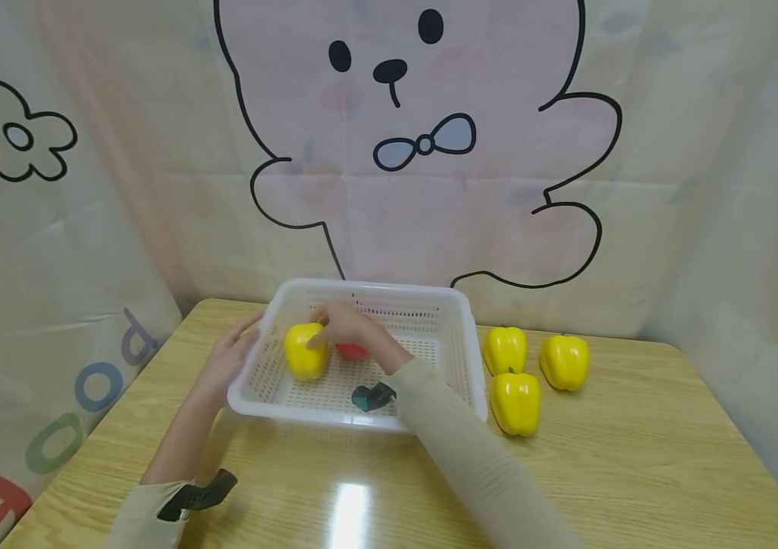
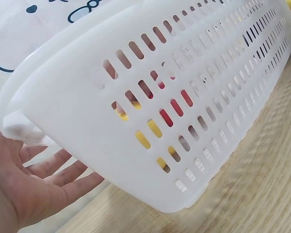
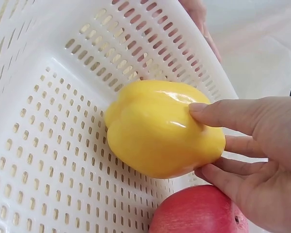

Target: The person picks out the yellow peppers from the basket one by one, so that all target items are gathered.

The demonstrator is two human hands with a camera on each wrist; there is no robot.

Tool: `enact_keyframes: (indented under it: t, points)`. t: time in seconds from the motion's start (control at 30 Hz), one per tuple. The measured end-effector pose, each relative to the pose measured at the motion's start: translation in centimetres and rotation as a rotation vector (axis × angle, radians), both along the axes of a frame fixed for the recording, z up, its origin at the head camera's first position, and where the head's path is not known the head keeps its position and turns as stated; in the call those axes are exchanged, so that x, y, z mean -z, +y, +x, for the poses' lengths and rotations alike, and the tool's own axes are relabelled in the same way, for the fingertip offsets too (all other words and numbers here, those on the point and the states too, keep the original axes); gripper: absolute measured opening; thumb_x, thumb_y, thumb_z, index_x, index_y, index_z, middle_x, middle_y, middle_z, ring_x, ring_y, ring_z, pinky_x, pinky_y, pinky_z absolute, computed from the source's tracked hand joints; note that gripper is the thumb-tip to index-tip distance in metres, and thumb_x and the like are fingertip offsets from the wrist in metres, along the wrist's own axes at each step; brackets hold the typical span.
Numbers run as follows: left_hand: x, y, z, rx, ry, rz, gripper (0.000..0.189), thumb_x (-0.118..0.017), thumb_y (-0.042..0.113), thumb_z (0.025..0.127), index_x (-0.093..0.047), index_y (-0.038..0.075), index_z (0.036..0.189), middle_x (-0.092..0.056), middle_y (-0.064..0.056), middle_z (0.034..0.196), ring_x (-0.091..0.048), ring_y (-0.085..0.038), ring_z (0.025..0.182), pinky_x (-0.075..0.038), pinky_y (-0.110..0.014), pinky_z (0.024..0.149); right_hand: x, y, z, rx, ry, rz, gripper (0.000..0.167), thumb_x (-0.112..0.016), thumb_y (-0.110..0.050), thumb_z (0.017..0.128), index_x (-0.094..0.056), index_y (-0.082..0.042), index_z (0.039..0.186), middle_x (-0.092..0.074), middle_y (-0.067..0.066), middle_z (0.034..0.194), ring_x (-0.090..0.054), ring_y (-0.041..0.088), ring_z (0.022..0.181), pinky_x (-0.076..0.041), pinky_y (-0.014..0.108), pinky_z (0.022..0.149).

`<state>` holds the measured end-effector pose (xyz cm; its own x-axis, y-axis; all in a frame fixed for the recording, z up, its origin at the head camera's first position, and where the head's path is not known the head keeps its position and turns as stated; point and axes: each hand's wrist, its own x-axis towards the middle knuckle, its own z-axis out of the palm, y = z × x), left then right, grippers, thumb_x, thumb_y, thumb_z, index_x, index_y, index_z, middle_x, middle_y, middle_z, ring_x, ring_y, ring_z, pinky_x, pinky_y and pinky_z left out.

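Note:
Inside the white plastic basket (image 1: 361, 421), my right hand (image 1: 344, 324) pinches a yellow bell pepper (image 3: 160, 128) between thumb and fingers near its stem end. Beside that pepper, partly under the hand, lies a round red fruit (image 3: 194, 213) with a small dark dimple; its exact kind I cannot tell. My left hand (image 1: 227, 358) is at the basket's left end, its fingers extended along the outside of the end wall. In the left wrist view, yellow and red show through the slots of the basket wall (image 2: 87, 111).
Three more yellow bell peppers, a back one (image 1: 505, 351), a front one (image 1: 515, 402) and a right one (image 1: 564, 362), stand on the wooden table (image 1: 636, 457) right of the basket. A printed cloth (image 1: 389, 229) hangs behind the table.

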<state>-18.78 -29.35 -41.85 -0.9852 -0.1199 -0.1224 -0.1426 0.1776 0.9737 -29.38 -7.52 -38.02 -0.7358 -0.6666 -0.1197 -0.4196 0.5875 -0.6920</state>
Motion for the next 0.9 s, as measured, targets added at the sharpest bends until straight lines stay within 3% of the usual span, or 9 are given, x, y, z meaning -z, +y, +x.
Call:
enact_keyframes:
  t: [0.1,0.3,0.37,0.47,0.57,0.73,0.9]
  points:
    - [0.0,0.0,0.0,0.007,0.000,-0.005,0.061,-0.040,0.045,0.114,-0.024,0.025,0.170,-0.042,-0.022,0.161,-0.065,-0.022,0.117,-0.060,-0.031,0.087,0.1,0.0,-0.1,-0.004,0.010,0.015,0.043,-0.080,-0.019,0.095,-0.071,-0.004,0.134,-0.072,0.013,0.130,-0.063,0.028,0.116,-0.051,0.040,0.108]
    - [0.0,0.0,0.0,0.009,0.009,0.019,0.060,-0.040,0.044,0.114,-0.024,0.025,0.170,-0.043,-0.023,0.161,-0.067,-0.018,0.114,-0.060,-0.031,0.087,0.1,-0.2,0.1,-0.019,-0.060,0.005,0.049,-0.079,-0.020,0.095,-0.067,-0.004,0.140,-0.064,0.017,0.144,-0.058,0.034,0.134,-0.046,0.045,0.116]
    - [0.0,0.0,-0.1,0.008,0.007,0.021,0.060,-0.040,0.044,0.114,-0.024,0.026,0.170,-0.043,-0.023,0.161,-0.067,-0.017,0.112,-0.060,-0.031,0.087,0.0,-0.2,0.2,-0.042,-0.067,0.014,0.050,-0.078,-0.021,0.096,-0.066,-0.004,0.142,-0.063,0.017,0.145,-0.057,0.034,0.134,-0.048,0.044,0.113]
    - [0.0,0.0,-0.1,0.012,0.008,0.027,0.060,-0.039,0.044,0.114,-0.024,0.026,0.170,-0.042,-0.023,0.161,-0.067,-0.016,0.112,-0.060,-0.031,0.087,-0.2,-0.1,0.5,-0.055,-0.080,0.030,0.052,-0.077,-0.025,0.096,-0.064,-0.006,0.143,-0.062,0.016,0.145,-0.060,0.031,0.124,-0.054,0.041,0.102]
    - [0.0,-0.1,-0.1,0.016,0.018,0.036,0.060,-0.040,0.043,0.114,-0.024,0.026,0.170,-0.042,-0.024,0.160,-0.067,-0.014,0.111,-0.060,-0.030,0.087,-0.3,0.0,0.9,-0.044,-0.130,0.018,0.055,-0.079,-0.027,0.095,-0.062,-0.006,0.143,-0.062,0.014,0.141,-0.059,0.025,0.104,-0.057,0.038,0.087]
    - [0.0,-0.1,0.0,0.026,0.043,0.054,0.059,-0.040,0.041,0.115,-0.025,0.025,0.169,-0.044,-0.026,0.158,-0.068,-0.012,0.107,-0.060,-0.030,0.086,0.0,0.3,1.3,-0.033,-0.262,-0.010,0.063,-0.080,-0.024,0.093,-0.055,-0.008,0.148,-0.057,0.013,0.139,-0.055,0.025,0.105,-0.058,0.045,0.093]
    - [0.0,0.0,0.0,0.032,0.053,0.053,0.058,-0.039,0.040,0.115,-0.025,0.024,0.170,-0.045,-0.028,0.155,-0.068,-0.010,0.105,-0.060,-0.032,0.086,0.2,0.5,1.4,-0.029,-0.331,-0.035,0.065,-0.080,-0.023,0.093,-0.052,-0.009,0.150,-0.055,0.011,0.141,-0.055,0.028,0.114,-0.056,0.051,0.101]
